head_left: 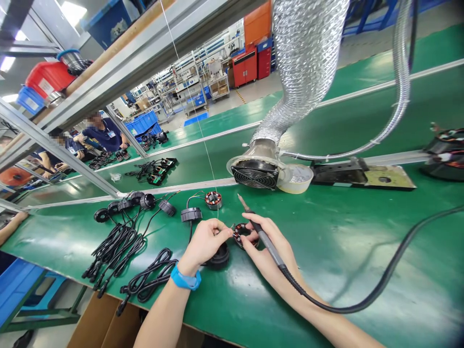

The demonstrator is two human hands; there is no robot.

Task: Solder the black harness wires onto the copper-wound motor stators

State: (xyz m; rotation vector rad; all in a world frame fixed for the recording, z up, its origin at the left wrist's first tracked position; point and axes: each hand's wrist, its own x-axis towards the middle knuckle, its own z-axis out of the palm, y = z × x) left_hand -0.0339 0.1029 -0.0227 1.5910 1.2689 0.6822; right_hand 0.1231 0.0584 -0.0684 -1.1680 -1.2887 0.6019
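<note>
A soldering iron lies in my right hand, its tip pointing up and away to the left. Fingers of that same hand also rest on a ring-shaped motor stator with copper windings. My left hand is closed in a pinch at the stator's left edge; thin solder wire hangs from above and runs down to it. What the fingertips press together is partly hidden. Below the left hand sits a round black housing, partly covered. Beyond it are another stator and a black cap with leads.
Black caps with coiled cables lie at left. A fume-duct fan, a round tub and a black metal stand stand behind. The iron's cord curves right. Co-workers sit far left.
</note>
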